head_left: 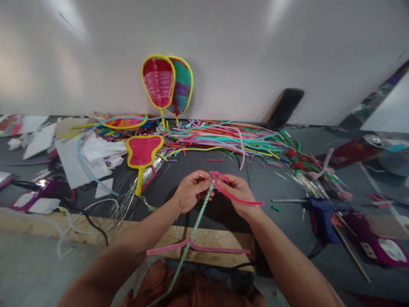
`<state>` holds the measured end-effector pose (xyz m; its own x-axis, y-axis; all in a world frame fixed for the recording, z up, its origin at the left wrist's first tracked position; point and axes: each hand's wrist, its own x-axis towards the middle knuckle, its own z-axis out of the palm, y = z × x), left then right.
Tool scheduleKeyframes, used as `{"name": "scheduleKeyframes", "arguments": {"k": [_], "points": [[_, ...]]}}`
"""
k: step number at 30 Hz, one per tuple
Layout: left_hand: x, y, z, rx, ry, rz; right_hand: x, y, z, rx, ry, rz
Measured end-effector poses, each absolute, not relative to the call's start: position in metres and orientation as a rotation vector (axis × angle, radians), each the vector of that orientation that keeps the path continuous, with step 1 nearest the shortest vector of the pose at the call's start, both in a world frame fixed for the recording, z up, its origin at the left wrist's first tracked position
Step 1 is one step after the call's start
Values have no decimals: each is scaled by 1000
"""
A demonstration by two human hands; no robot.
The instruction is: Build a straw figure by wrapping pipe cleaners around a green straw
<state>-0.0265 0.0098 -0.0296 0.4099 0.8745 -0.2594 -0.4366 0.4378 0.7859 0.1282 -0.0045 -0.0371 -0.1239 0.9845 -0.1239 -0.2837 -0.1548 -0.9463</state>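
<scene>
left hand (191,190): fingers clamped on green twisted stem (201,213); right hand (238,192): fingers clamped on red stem (249,201)

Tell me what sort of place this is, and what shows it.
Likely a craft workshop: a pile of multicoloured pipe cleaners, a blue glue gun, and a yellow-rimmed pink-and-red fan standing at the back.

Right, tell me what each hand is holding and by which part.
The left hand pinches the long green twisted fuzzy stem near its upper end; the right hand holds the bent bright-pink fuzzy strip near its looped end.
</scene>
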Motion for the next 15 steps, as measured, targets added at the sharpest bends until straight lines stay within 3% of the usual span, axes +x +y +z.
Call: {"name": "scheduleKeyframes", "arguments": {"k": [15], "points": [[-25, 7, -35, 695, 839, 960, 129, -4, -37, -982, -1097, 1533]]}}
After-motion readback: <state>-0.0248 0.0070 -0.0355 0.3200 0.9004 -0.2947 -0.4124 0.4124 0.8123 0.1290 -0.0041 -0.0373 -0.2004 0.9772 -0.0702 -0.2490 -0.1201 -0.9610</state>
